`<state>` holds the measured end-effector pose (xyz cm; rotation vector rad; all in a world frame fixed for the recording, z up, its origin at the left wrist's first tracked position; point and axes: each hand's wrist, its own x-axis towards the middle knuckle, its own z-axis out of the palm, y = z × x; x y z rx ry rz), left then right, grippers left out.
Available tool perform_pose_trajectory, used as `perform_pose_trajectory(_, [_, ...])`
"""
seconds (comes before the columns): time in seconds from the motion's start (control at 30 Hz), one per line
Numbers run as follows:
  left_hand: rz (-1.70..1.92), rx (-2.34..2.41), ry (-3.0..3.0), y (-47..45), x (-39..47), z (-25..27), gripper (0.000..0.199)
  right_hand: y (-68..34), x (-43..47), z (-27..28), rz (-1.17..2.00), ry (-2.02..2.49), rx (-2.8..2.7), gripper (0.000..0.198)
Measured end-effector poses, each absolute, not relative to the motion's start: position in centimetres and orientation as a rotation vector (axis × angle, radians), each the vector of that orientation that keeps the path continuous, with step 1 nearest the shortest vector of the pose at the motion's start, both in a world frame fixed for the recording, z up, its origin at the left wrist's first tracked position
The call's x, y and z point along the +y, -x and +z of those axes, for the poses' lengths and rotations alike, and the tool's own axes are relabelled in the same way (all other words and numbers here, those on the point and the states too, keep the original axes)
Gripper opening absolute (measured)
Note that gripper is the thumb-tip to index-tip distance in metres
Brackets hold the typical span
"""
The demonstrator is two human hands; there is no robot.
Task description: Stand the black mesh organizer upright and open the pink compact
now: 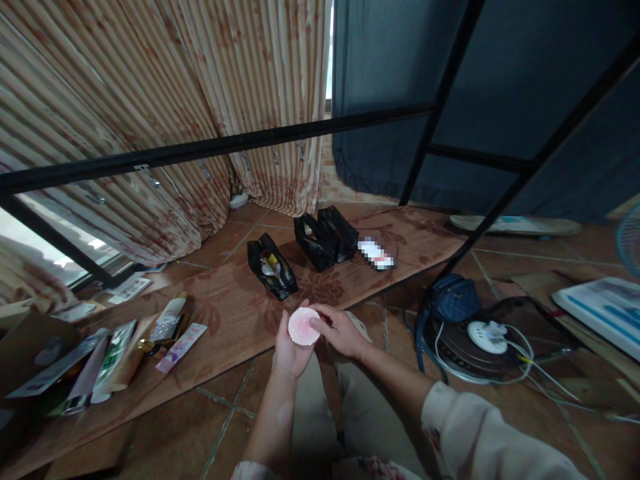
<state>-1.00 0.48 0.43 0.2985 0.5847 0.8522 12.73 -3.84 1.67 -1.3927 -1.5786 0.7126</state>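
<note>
A round, shallow pink dish or lid (301, 325) with a pale rim lies in my left hand (293, 357), whose fingers curl around its far side. My right hand (343, 331) reaches in from the right, thumb resting on the pink surface and fingers behind its edge. Both hands are above my knees. Just beyond them, an open black pouch (280, 283) stands on the brown patterned mat (225, 300), with a yellow item and a pale one inside. Two more black pouches (317, 243) stand side by side farther back.
Several tubes (113, 357) and bottles lie on the mat at left, beside a cardboard box (25, 340). A pixelated white object (376, 253) is right of the pouches. A black metal frame (250, 139) crosses above. At right are a blue bag (454, 298) and a power strip (487, 337) with cables.
</note>
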Motion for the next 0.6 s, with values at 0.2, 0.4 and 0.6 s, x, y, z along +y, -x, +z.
perform_pose_trajectory(0.2, [0.871, 0.583, -0.294, 0.94, 0.42, 0.49, 0.045, -12.76, -4.01, 2.03, 0.739, 1.424, -1.569, 0.033])
perform_pose_trajectory(0.4, [0.867, 0.573, -0.285, 0.95, 0.52, 0.18, 0.045, -12.71, -4.00, 2.01, 0.731, 1.420, -1.568, 0.033])
perform_pose_trajectory(0.6, [0.849, 0.558, -0.273, 0.89, 0.59, -0.11, 0.046, -12.65, -4.02, 1.77, 0.746, 1.392, -1.557, 0.033])
